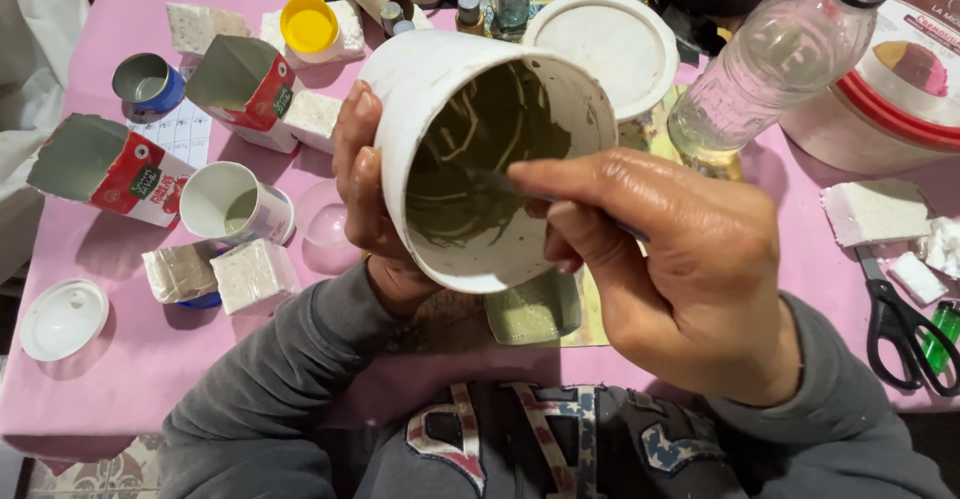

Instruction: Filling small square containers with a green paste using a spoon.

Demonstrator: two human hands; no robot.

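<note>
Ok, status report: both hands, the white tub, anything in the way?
Left hand grips white tub, tilted toward camera. Right hand holds thin tool inside, in greenish paste. Clear plastic bottle close beside the tub.

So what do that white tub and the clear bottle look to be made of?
The white tub looks like matte plastic: thin, smooth wall, smeared olive-green inside. The clear bottle seems thin glossy plastic: see-through, ribbed, with highlights.
</note>
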